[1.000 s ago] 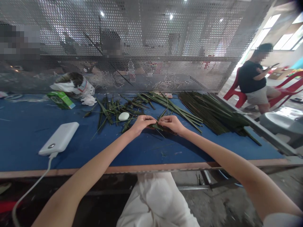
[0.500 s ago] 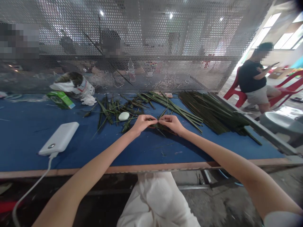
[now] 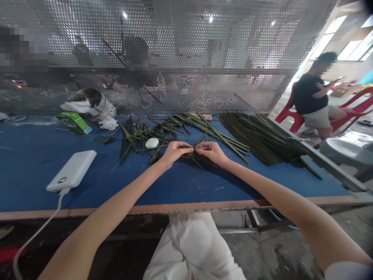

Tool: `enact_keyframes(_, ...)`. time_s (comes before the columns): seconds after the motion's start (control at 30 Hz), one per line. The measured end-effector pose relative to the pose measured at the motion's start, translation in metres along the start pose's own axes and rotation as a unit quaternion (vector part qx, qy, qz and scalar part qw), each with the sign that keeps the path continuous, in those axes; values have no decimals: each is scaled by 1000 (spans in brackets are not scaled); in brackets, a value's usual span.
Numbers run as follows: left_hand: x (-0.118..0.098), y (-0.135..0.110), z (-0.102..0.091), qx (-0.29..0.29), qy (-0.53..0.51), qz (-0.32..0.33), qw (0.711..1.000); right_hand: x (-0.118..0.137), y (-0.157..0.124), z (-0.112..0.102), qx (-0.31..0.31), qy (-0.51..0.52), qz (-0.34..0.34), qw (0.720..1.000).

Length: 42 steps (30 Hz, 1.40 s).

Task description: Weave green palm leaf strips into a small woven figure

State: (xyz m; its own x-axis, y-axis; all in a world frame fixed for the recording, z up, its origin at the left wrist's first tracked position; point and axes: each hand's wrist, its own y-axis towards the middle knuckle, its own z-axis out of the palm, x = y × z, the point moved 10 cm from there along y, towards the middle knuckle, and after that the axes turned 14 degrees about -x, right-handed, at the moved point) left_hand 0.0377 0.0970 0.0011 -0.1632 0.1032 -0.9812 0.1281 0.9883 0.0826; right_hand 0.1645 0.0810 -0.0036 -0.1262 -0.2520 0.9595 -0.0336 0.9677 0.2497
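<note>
Over the blue table my left hand [image 3: 176, 151] and my right hand [image 3: 212, 151] face each other, thumbs and fingertips pinched. Between them both grip green leaf strips [image 3: 196, 154], whose ends poke out around the fingers. How the strips are folded there is mostly hidden by the hands. To the left of my left hand lies a pale oval egg-like object [image 3: 152, 143] among scattered leaf pieces [image 3: 136, 136]. Several long flat leaf strips [image 3: 221, 136] stretch out behind my right hand. Farther right is a thick bundle of dark green leaves [image 3: 259, 138].
A white power bank [image 3: 72, 171] with a cable sits on the table's left. Behind it are a green box [image 3: 74, 123] and a crumpled plastic bag [image 3: 100, 111]. A perforated metal screen [image 3: 186, 50] rises along the back edge. One person [image 3: 311, 93] sits at right on a red chair.
My fingertips have parted slightly, showing a bit more of the leaf strips between them. Everything else on the table stays as it was.
</note>
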Motion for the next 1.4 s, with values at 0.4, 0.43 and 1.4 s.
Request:
enact_keyframes(0.4,-3,1,-8,-39,-23,-4,999,7,-7,8,18,-3,-12,1000)
enact_keyframes(0.43,-4,1,-9,-42,-20,-1,999,8,-7,8,19,-10,-15,1000)
enact_keyframes(1.4,-2,13,-7,8,-124,-17,992,15,-10,19,111,-44,-58,991)
